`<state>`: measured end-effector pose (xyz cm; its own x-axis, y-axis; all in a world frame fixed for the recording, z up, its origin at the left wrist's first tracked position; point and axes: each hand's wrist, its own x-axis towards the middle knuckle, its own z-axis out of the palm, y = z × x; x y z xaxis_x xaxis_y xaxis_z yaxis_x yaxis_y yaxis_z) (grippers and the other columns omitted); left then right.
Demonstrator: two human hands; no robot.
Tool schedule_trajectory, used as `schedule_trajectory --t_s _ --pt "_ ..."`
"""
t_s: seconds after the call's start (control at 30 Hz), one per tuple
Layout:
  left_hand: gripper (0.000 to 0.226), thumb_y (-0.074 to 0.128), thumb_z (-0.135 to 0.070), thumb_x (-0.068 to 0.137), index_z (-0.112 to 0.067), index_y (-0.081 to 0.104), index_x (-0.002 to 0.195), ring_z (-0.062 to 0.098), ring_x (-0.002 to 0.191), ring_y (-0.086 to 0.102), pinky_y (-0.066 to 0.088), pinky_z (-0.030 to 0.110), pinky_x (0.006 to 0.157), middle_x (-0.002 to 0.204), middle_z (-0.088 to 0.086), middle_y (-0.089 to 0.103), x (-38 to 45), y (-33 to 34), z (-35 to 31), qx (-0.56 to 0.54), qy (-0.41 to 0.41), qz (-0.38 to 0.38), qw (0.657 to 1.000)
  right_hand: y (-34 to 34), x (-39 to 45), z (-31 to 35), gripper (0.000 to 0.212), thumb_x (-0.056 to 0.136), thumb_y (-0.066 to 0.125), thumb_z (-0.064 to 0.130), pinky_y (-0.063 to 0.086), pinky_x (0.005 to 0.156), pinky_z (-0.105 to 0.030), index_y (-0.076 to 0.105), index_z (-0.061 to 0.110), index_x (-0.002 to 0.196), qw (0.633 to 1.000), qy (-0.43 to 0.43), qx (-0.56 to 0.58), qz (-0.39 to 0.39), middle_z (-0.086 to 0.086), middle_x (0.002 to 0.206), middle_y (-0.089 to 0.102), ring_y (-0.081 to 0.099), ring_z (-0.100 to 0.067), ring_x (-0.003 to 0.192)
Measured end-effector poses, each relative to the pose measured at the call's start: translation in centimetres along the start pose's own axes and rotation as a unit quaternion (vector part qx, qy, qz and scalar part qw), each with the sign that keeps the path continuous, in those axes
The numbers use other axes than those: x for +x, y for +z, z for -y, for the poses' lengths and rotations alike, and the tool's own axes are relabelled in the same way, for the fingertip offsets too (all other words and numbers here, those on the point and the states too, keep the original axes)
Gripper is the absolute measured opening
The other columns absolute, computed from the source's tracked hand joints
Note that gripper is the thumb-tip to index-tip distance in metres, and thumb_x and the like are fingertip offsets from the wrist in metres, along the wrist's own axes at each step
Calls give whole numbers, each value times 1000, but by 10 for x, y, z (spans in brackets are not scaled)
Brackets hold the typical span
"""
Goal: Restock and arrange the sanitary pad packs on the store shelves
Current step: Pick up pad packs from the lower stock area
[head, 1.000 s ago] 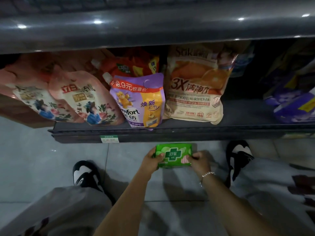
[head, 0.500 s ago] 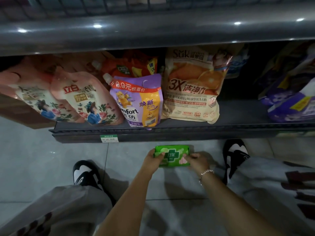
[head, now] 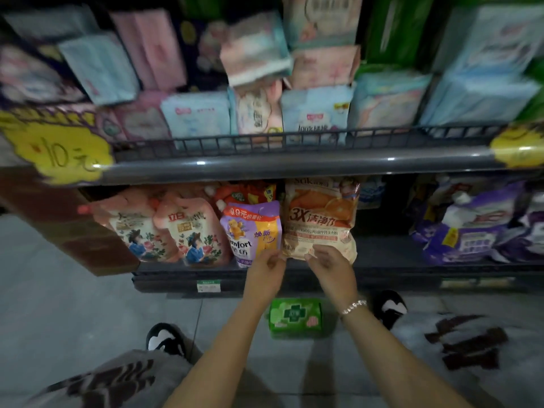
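Grey floor tiles are running under a dark two-tier store rack, and the person is crouching before it. On the upper shelf (head: 294, 167), behind a low wire rail, many sanitary pad packs (head: 316, 113) are sitting in crowded, uneven rows; blur is keeping me from counting them. One green pad pack (head: 295, 317) is lying flat on the floor, just in front of the lower shelf's front edge (head: 176, 279), between the forearms and touching neither hand. Both hands are hovering at that front edge: the left hand (head: 266, 270) is showing loosely curled fingers holding nothing, and the right hand (head: 331, 265) is also looking empty, its fingers relaxed near the bottom of an orange bag (head: 321, 219). That lower shelf is carrying detergent pouches: two pink ones (head: 188, 234) near its left end, one purple pouch (head: 251, 231) and the orange bag at the middle, purple bags toward the right end. I am judging the restocking as well along, with at least this one green pack waiting to be shelved and the upper rows needing straightening.
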<state>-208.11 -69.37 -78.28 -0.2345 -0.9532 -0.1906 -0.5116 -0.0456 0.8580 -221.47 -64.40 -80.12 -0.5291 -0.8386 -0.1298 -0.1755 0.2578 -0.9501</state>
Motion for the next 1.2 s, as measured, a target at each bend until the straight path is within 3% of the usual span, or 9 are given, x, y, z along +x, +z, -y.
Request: schedule_trajectory --t_s 0.23,0.4,0.57,0.67,0.8,0.87,0.97,1.13,1.2 --pt "30 52 -21 97 -17 58 126 6 112 50 35 12 90 122 -5 53 -23 -53 -98 71 228 -122 963 -40 -15 108 37 85 70 25 43 93 -27 63 17 121 945 -290 -125 -88 2 118 65 56 -14 109" --pt "35 53 -24 97 -18 53 132 13 125 38 33 25 105 132 0 42 -15 -82 -148 95 310 -195 926 -57 2 162 47 87 69 29 35 104 -30 56 21 131 905 -366 -186 -113 0 133 57 46 -17 124" --pt "60 48 -26 99 -17 19 151 11 125 32 23 11 93 151 7 15 12 -109 -194 -18 258 -204 944 -54 35 209 58 94 59 32 24 112 -22 35 28 146 909 -374 -183 -29 5 152 34 27 -11 141" --pt "65 43 -31 101 -22 7 154 20 142 23 24 21 101 158 6 6 33 -123 -217 -54 216 -174 959 -43 56 239 60 96 54 33 34 113 -36 27 27 149 916 -371 -149 23 3 155 28 30 -15 140" --pt "63 45 -37 100 -26 14 154 24 139 34 30 39 114 157 5 26 62 -137 -230 -91 164 -135 973 -26 74 266 69 96 52 39 34 112 -35 16 24 153 938 -318 -126 61 0 157 23 32 -18 140" --pt "59 47 -43 98 -28 25 151 25 127 49 42 45 107 149 4 40 70 -141 -230 -138 146 -115 973 -21 76 273 69 96 52 38 35 105 -26 17 21 152 944 -305 -107 63 1 155 28 39 -18 135" --pt "41 49 -39 98 -17 42 131 14 104 57 51 39 96 124 1 52 68 -142 -229 -210 145 -114 960 -18 73 277 57 94 56 39 39 95 -23 34 22 144 955 -288 -39 56 1 146 42 48 -18 126" --pt "20 55 -36 96 -18 51 104 6 95 55 51 36 92 105 -6 55 42 -135 -221 -301 144 -161 929 -20 49 275 17 88 65 39 52 90 -38 54 27 92 955 -271 120 20 14 111 58 60 -16 105" --pt "29 59 -40 93 -16 52 107 10 96 56 47 39 95 105 -5 58 29 -135 -213 -336 136 -169 916 -27 32 272 22 87 66 38 49 86 -26 54 21 79 951 -274 144 -11 15 97 60 58 -9 102"
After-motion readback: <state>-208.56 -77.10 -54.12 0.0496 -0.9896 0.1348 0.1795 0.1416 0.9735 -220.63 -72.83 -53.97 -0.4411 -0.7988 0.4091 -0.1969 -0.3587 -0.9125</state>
